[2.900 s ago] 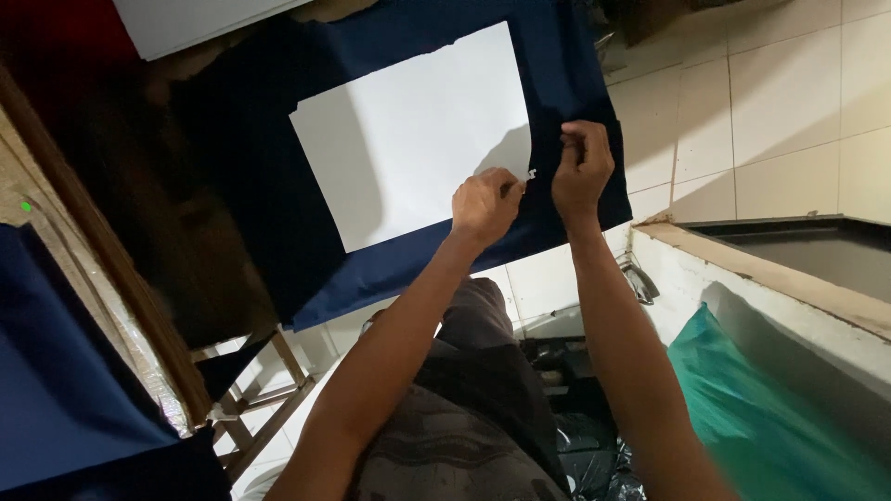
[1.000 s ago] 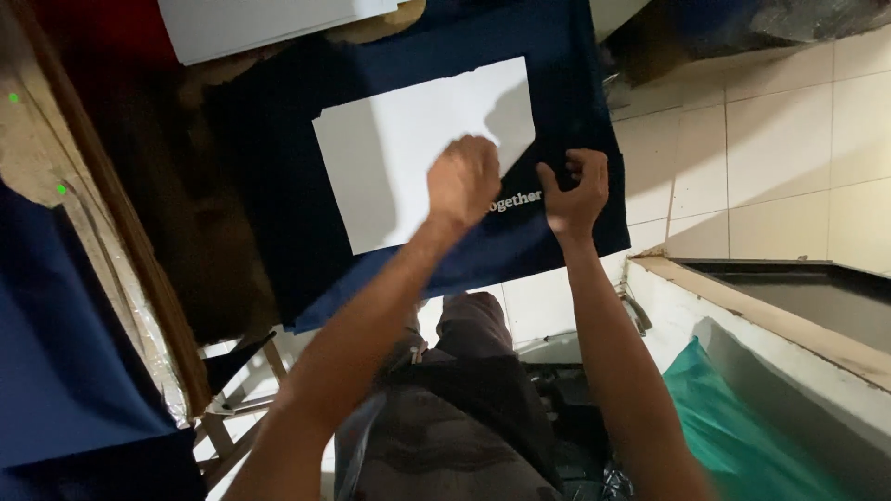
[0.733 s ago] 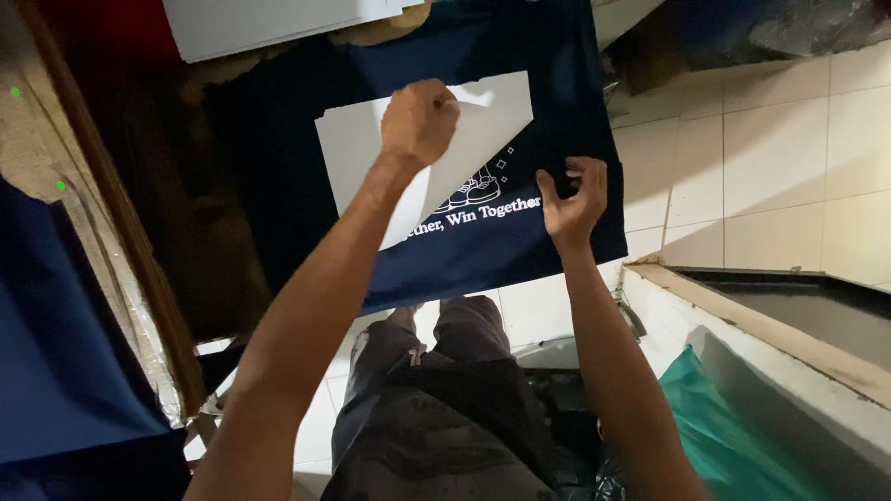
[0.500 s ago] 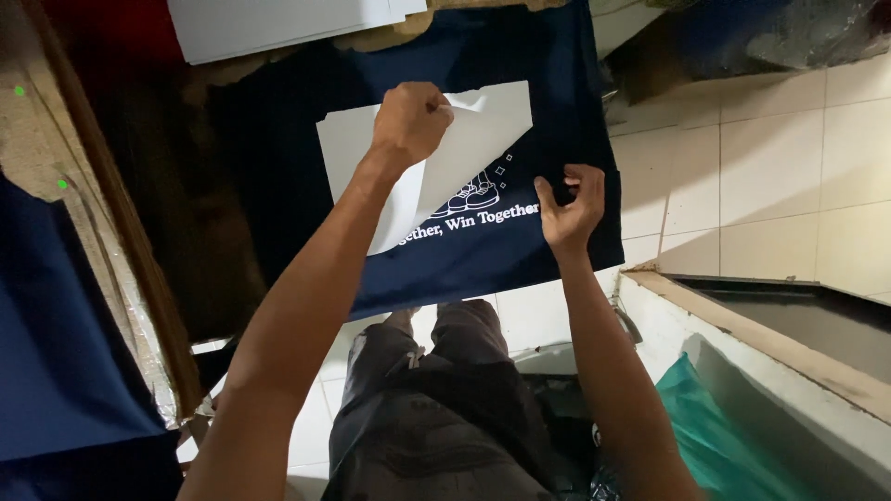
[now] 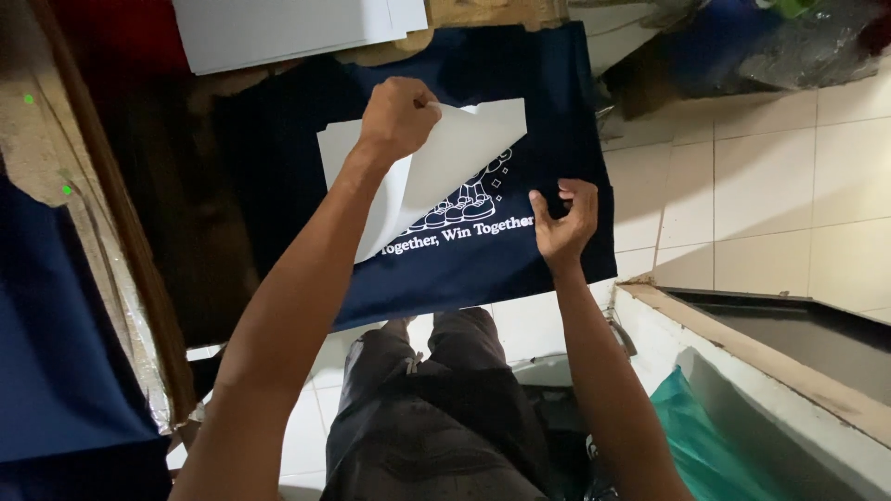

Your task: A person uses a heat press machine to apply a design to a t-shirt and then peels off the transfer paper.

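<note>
White backing sheet (image 5: 445, 162) half peeled, left hand (image 5: 397, 116) pinching its corner, right hand (image 5: 562, 221) fingers curled, pressing navy printed fabric (image 5: 483, 260).

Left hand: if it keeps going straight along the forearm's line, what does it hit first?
Likely the stack of white sheets at the far edge. The left hand, pinching the peeled white backing sheet, points up-frame across the dark blue fabric; depth is unclear.
</note>
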